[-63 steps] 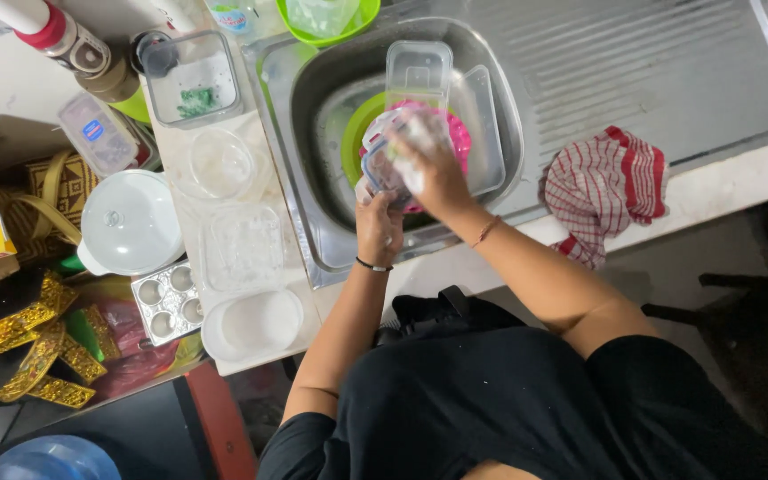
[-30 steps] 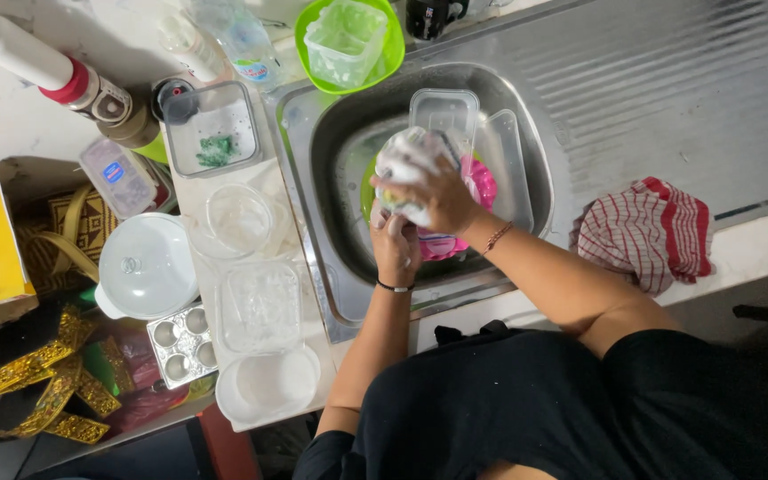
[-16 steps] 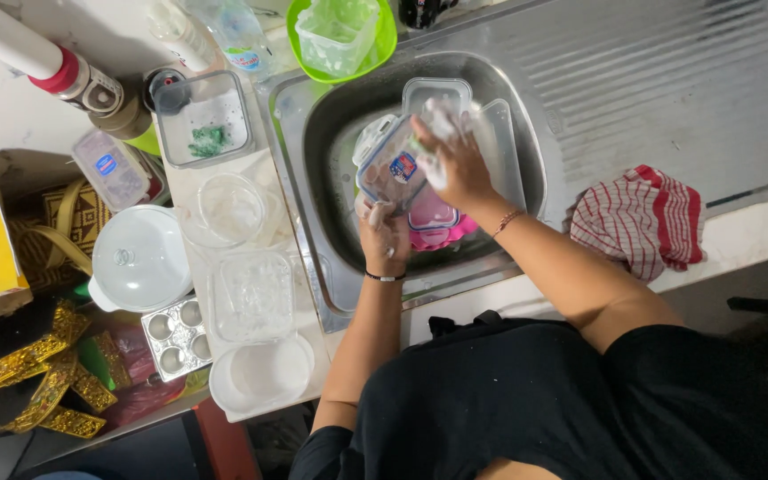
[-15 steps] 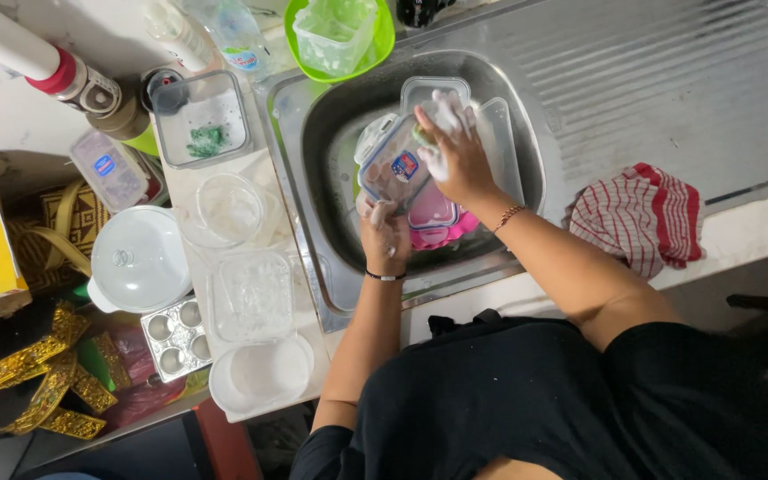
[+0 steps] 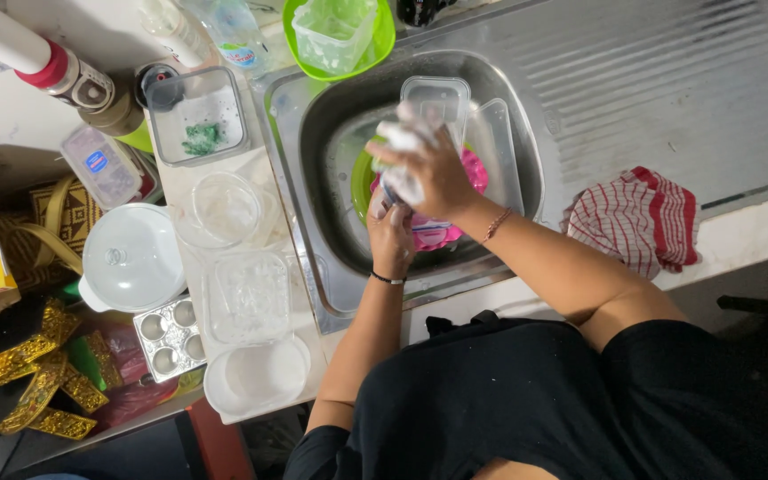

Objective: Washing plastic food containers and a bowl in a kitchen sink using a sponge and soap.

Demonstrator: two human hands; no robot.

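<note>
Steel sink at table's far edge — left hand grips small clear plastic container from below; right hand presses soapy white sponge on it, fingers curled.

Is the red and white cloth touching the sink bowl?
Apart. The head view shows the cloth lying on the ribbed draining board, with bare metal between it and the sink bowl.

One steel sink, one checked cloth, one white lidded pot, one muffin tray.
</note>
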